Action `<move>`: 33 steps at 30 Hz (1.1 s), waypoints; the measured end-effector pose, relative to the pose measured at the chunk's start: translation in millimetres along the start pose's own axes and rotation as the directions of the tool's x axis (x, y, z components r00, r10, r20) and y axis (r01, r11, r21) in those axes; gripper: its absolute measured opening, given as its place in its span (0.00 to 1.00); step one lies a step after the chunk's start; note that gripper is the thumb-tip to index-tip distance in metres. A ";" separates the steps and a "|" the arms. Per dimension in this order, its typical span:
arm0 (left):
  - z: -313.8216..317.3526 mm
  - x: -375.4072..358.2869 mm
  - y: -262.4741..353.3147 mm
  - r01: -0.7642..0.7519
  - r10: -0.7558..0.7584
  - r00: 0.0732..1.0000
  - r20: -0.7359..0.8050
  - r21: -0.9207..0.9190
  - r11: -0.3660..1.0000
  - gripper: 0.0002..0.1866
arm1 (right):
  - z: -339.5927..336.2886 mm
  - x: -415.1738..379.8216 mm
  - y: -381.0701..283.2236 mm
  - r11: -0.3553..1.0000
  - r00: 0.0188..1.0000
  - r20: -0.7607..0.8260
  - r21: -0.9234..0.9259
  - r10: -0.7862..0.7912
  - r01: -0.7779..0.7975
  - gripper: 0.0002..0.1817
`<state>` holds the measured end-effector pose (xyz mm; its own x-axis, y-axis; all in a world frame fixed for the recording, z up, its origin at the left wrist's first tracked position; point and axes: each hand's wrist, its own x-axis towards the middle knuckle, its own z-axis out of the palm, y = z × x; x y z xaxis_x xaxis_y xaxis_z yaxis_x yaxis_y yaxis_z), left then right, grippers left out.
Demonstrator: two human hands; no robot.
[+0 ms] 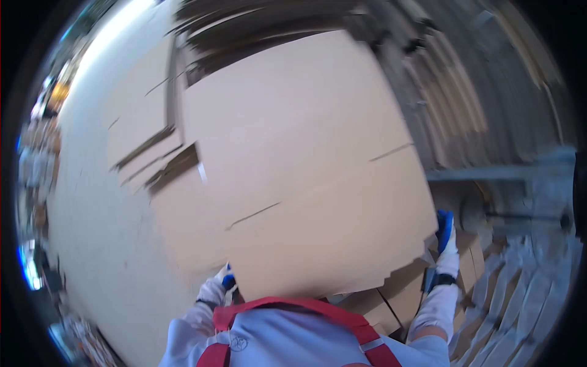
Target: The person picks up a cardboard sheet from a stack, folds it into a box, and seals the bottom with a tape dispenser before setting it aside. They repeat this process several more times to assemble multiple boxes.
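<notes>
A stack of large flat cardboard sheets [299,165] lies in front of my body, its near edge by my waist. The top sheet has slits cut in it, and the lower edges are slightly fanned at the near right. My left hand [227,280], in a white and blue glove, is closed on the near left corner of the sheets. On the right side, my right hand [446,229], gloved the same way, grips the edge, its fingers partly hidden by motion blur. Dark bands circle both wrists.
More flat cardboard [143,104] lies on the floor to the left. Cardboard stacks [449,98] stand at the upper right beside a grey metal frame [489,174]. Boxes [373,309] sit below the sheets at right, near pale translucent strips [516,293]. Pale floor [92,208] stretches along the left.
</notes>
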<state>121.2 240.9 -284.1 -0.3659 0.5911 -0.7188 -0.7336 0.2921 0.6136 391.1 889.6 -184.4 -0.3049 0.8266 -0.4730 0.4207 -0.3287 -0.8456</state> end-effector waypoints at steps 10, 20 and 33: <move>-31.0 -6.5 -31.9 -0.107 0.115 0.981 -0.156 0.060 0.992 0.38 | 112.3 -76.5 13.7 0.964 0.834 0.489 0.066 -0.257 0.258 0.31; -164.2 -53.8 -120.9 -0.179 0.172 0.971 -0.166 -0.032 0.983 0.27 | 189.7 -228.3 100.4 0.855 0.862 0.386 -0.266 -0.329 0.446 0.33; -278.6 -279.2 -309.7 -0.293 -0.021 0.817 -0.576 -0.447 0.845 0.23 | 335.5 -344.5 231.3 0.536 0.721 0.591 -0.500 -0.362 0.680 0.40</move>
<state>291.1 -224.2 -364.5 -0.6131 0.0439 -0.7888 -0.7689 -0.2622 0.5831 306.8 375.5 -300.1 -0.8773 0.4445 -0.1812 0.4458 0.6145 -0.6509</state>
